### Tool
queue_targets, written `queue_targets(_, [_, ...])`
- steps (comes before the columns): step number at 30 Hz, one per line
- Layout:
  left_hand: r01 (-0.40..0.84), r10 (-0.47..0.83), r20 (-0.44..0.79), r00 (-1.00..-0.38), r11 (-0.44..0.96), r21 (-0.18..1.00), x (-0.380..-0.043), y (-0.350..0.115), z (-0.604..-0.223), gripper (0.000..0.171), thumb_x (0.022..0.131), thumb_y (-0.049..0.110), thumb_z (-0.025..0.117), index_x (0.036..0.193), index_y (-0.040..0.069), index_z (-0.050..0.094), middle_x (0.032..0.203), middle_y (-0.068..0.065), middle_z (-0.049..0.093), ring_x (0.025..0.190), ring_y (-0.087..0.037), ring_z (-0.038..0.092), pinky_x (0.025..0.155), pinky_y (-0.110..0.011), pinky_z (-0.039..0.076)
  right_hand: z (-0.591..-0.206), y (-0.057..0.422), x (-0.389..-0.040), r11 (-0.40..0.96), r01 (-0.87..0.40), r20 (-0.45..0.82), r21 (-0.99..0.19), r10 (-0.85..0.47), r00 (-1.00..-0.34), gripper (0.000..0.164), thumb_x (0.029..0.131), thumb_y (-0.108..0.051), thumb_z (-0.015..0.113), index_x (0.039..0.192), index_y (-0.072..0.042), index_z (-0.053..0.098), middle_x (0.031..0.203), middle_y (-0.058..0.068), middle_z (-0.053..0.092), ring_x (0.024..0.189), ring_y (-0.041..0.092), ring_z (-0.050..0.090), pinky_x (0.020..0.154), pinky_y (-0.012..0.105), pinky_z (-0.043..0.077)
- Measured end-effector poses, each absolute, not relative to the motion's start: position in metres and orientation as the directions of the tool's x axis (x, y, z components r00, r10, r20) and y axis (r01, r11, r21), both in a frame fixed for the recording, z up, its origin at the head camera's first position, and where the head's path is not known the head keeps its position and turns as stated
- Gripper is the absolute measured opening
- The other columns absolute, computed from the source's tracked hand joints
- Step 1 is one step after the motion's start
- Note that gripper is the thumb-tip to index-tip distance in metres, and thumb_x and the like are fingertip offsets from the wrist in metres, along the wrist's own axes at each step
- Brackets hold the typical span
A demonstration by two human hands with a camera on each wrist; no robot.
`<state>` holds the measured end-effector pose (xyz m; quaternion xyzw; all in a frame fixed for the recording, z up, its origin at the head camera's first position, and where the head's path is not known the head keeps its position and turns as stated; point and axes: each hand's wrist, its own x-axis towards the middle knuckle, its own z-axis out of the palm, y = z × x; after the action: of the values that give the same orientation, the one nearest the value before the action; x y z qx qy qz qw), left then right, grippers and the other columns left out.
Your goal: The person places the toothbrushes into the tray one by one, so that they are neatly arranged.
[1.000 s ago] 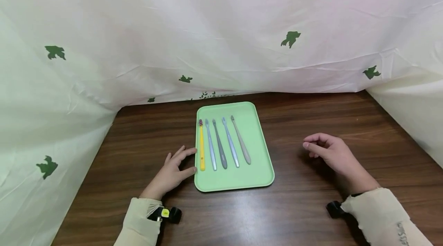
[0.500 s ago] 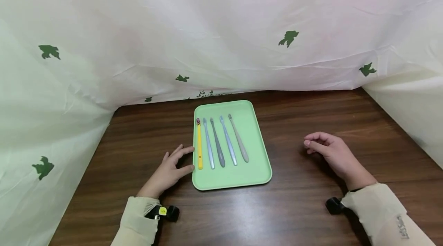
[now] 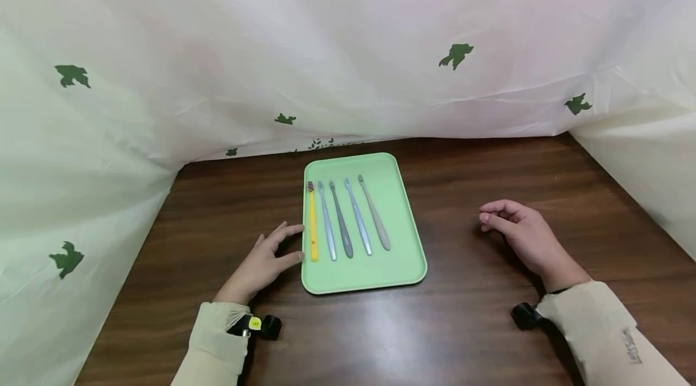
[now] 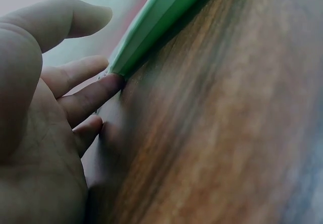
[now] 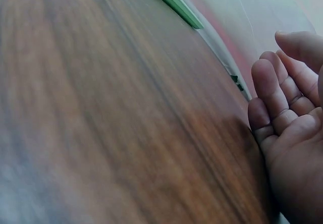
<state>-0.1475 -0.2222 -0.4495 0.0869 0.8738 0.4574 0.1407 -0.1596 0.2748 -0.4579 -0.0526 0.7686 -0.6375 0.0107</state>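
A light green tray lies on the dark wooden table, with several toothbrushes side by side on it. From the left come a yellow toothbrush, a light blue toothbrush, a dark grey toothbrush, another blue toothbrush and a light grey toothbrush. My left hand is at the tray's left edge, its fingers spread; in the left wrist view a fingertip meets the tray's side. Right of the tray, my right hand rests on the table, fingers loosely curled around nothing.
The wooden table spreads around the tray. A whitish curtain with green bird shapes hangs behind the table and along both sides. Both wrists carry black cameras, the left camera and the right camera.
The head view has shifted slightly, so the scene sits a little higher and further left. Left hand, tray and toothbrushes keep their places relative to each other; the right hand stays loosely curled.
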Motion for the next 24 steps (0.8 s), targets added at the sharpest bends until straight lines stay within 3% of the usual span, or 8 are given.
queue_targets(9, [0.025, 0.277, -0.176, -0.945, 0.596, 0.803, -0.148, -0.226, -0.449, 0.057, 0.095, 0.028, 0.07, 0.148, 0.019, 0.05, 0.162, -0.014, 0.03, 0.154, -0.027, 0.013, 0.121, -0.054, -0.008, -0.459, 0.268, -0.155, 0.167, -0.068, 0.056, -0.983, -0.079, -0.995, 0.028, 0.098, -0.01, 0.066, 0.114, 0.012, 0.061, 0.094, 0.0, 0.073, 0.081, 0.009, 0.068, 0.075, 0.018, 0.055])
queue_targets(15, [0.053, 0.284, -0.142, -0.948, 0.583, 0.811, -0.152, -0.225, -0.457, 0.056, 0.095, 0.026, 0.07, 0.146, 0.017, 0.052, 0.158, -0.014, 0.038, 0.153, -0.028, 0.015, 0.121, -0.054, -0.009, -0.462, 0.267, -0.152, 0.198, -0.067, 0.056, -0.978, -0.061, -0.997, 0.024, 0.099, -0.011, 0.065, 0.113, 0.008, 0.065, 0.096, -0.001, 0.073, 0.081, 0.01, 0.068, 0.075, 0.019, 0.054])
queue_targets(20, [0.067, 0.267, -0.116, -0.957, 0.589, 0.806, -0.15, -0.222, -0.462, 0.055, 0.096, 0.024, 0.069, 0.147, 0.015, 0.051, 0.154, -0.013, 0.044, 0.152, -0.029, 0.02, 0.121, -0.055, -0.008, -0.455, 0.267, -0.153, 0.312, -0.014, -0.006, -0.95, -0.062, -0.998, 0.036, 0.101, -0.021, 0.063, 0.119, 0.01, 0.062, 0.101, 0.002, 0.073, 0.085, 0.008, 0.068, 0.077, 0.02, 0.055])
queue_targets(24, [0.094, 0.242, -0.081, -0.967, 0.631, 0.77, -0.146, -0.219, -0.458, 0.058, 0.097, 0.022, 0.068, 0.15, 0.013, 0.047, 0.154, -0.013, 0.045, 0.148, -0.033, 0.03, 0.12, -0.059, -0.003, -0.439, 0.26, -0.148, 0.54, 0.009, -0.054, -0.842, -0.067, -0.996, 0.044, 0.101, -0.036, 0.062, 0.126, 0.0, 0.063, 0.116, 0.01, 0.07, 0.101, 0.013, 0.063, 0.081, 0.025, 0.052])
